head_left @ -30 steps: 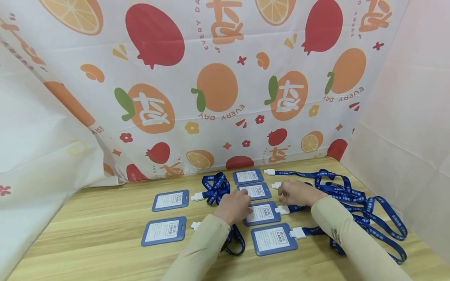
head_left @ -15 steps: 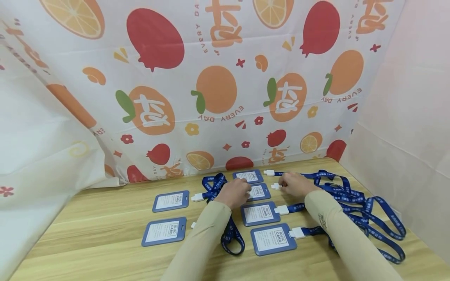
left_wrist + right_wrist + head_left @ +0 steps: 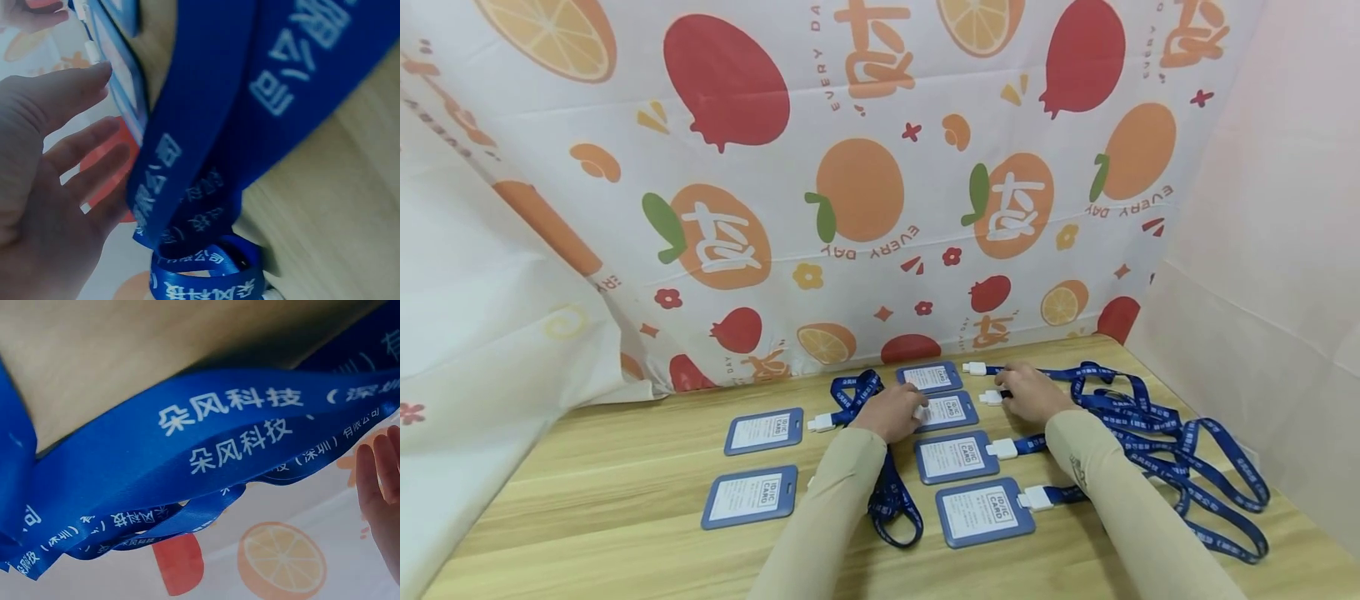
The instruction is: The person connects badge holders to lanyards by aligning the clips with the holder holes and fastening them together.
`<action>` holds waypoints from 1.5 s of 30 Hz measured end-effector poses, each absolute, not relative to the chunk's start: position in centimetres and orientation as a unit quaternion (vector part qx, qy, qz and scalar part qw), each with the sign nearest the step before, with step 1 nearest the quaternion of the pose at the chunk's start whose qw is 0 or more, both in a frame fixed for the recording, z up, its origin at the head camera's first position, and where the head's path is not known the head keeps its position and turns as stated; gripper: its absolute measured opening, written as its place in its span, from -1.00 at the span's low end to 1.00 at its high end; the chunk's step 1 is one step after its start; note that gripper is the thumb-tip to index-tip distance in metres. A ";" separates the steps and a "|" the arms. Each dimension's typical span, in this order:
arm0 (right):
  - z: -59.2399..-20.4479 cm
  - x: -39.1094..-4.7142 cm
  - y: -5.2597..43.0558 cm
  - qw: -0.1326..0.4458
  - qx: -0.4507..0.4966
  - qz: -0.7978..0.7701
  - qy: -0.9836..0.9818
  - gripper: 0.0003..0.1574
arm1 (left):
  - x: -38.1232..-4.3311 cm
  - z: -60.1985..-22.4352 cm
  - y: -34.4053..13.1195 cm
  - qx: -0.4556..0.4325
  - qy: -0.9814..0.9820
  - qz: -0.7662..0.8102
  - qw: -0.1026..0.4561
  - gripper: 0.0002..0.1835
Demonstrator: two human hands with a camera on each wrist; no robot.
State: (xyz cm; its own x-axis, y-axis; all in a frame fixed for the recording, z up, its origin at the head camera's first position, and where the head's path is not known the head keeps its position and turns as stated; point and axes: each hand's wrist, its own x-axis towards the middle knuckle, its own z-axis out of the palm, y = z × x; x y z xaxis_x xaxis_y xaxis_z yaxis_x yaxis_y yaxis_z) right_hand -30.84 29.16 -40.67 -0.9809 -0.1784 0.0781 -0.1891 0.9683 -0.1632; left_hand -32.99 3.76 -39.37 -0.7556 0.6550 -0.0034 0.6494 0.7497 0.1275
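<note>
Toward the back of the wooden table (image 3: pixel 587 508), your left hand (image 3: pixel 886 414) is at the left end of the second badge (image 3: pixel 951 408) from the back in the right column. In the left wrist view its thumb and fingers are apart, with nothing gripped between them; you cannot tell from here whether the fingertips touch the badge. Your right hand (image 3: pixel 1036 395) is just beside a white clip (image 3: pixel 991 398), which lies a small gap away from that badge's slot. Its visible fingers look fairly straight in the right wrist view; whether they touch the strap behind the clip cannot be told.

Behind that badge lies the rearmost badge (image 3: pixel 928 377), with its own clip (image 3: pixel 975 368) just apart from it. Nearer you, the third badge (image 3: pixel 955 457) and the front badge (image 3: pixel 985 512) each have a clip meeting the slotted edge. The blue straps (image 3: pixel 1183 446) lie looped and overlapping to the right.

On your left are two more badges, one farther back (image 3: pixel 763 431), one nearer (image 3: pixel 750 496). A bunched blue strap (image 3: pixel 854 392) lies beside your left hand, and a looped strap end (image 3: pixel 895 504) is by your left sleeve (image 3: pixel 827 517). A fruit-print cloth (image 3: pixel 865 287) hangs behind.
</note>
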 end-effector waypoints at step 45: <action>-40.9 -31.3 28.5 -0.023 0.153 0.054 -0.987 -0.67 | -32.5 -40.6 3.9 0.333 0.939 0.073 0.034 -0.84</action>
State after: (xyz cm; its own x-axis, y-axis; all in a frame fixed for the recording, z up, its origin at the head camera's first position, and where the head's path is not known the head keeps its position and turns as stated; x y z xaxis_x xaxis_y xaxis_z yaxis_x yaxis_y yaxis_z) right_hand -31.29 28.46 -40.90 -0.9523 -0.3038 -0.0294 -0.2988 0.9476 -0.1134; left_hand -32.52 3.91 -40.61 -0.7755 0.6311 -0.0163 0.6211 0.7673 0.1596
